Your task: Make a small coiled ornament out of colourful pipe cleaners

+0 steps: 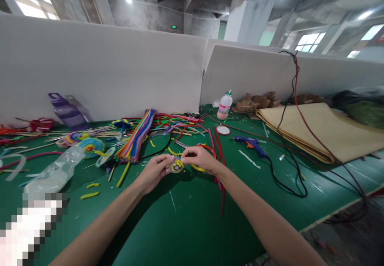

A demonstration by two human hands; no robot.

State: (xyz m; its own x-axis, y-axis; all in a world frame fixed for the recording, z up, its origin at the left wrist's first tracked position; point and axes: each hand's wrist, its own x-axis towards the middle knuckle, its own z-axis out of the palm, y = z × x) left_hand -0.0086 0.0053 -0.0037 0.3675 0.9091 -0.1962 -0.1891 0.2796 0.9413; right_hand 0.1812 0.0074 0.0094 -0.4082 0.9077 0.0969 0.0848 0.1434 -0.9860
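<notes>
Small round piece: the yellow and purple one (177, 165) is up in the fingers, over the middle of the green worktop (192, 226), well in from its back edge. I can't tell if it touches the top.
Left hand: this hand (157, 171) has its thumb and finger pinched on the left side of the piece.
Right hand: this hand (198, 159) has its fingertips close together, and they look to be pinching the upper right rim.
Step now: my guess is small, careful work on the piece, with both hands on it. I can't tell if they press, turn or fix a bit on.
Next move: I think it calls for a firm left pinch and light, neat right fingertips. A hard squeeze could bend it.
Scissors: they (181, 143) lie just past the hands, toward the back edge.
Glue gun: the blue one (250, 143) lies between the right hand and the worktop's right edge.
Fuzzy sticks: a bright bundle (138, 136) lies left of the hands, reaching to the back edge.
</notes>
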